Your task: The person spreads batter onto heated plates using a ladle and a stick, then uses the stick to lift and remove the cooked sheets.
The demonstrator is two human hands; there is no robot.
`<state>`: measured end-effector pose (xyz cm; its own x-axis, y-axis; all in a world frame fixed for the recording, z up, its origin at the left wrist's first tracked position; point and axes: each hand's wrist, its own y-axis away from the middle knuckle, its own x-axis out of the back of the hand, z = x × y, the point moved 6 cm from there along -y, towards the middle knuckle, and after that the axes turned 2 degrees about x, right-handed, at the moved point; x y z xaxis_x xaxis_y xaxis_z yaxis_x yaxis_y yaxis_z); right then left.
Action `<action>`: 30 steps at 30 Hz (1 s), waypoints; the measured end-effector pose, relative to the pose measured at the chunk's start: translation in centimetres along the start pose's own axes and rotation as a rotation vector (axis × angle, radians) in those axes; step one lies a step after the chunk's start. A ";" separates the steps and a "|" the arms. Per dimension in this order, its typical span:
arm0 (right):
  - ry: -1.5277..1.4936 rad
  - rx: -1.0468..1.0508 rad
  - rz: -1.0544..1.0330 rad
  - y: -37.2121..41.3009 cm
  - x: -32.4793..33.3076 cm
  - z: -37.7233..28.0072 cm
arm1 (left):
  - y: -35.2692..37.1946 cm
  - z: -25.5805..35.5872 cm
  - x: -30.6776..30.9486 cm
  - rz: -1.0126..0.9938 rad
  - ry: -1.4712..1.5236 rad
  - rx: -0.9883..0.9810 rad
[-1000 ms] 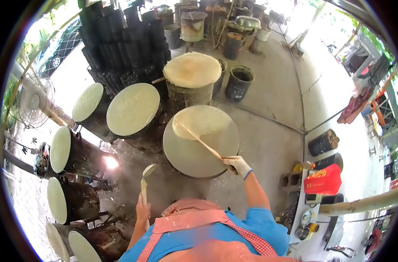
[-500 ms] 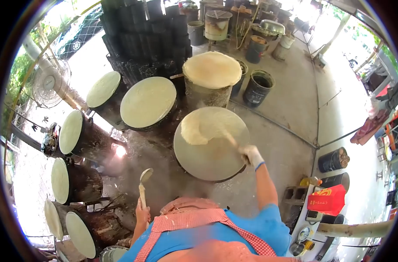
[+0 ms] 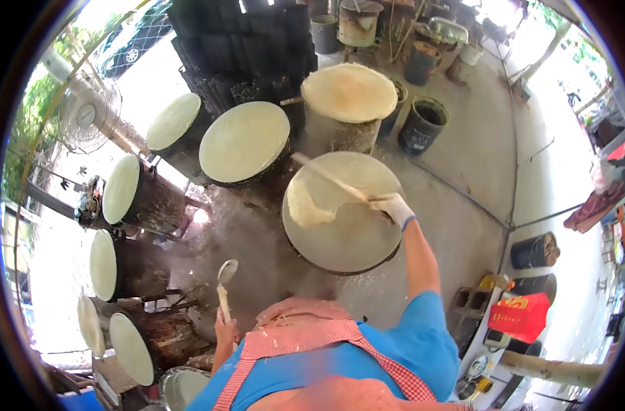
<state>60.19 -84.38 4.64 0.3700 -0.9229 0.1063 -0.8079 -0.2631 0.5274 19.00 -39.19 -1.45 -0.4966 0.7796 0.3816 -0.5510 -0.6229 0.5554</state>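
A large round griddle stands in front of me, with a patch of pale batter on its left part. My right hand, in a white glove, is closed round a long wooden stick at the griddle's right side. The stick slants up and left across the griddle, its far end over the upper left rim. My left hand grips the pale handle of a ladle, held upright at lower left, away from the griddle. Its bowl is at the top.
Round pale-topped griddles on drums curve round the left side. Behind stands a drum with a browned flat sheet on top. A black bucket stands back right. A red bag lies at lower right.
The stick in my right hand has swung and lifted, its far end now reaching the griddle's upper left rim. The whole view has shifted slightly. My left hand still holds the ladle.
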 end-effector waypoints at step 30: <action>-0.185 0.152 0.783 25.8 -21.8 24.4 | -7.6 -4.1 11.7 -0.441 0.144 0.248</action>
<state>20.07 -77.95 -4.64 -0.3980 -0.8831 0.2486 -0.8592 0.4538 0.2365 14.63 -25.62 -4.25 -0.3498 0.9365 -0.0235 -0.5619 -0.1897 0.8051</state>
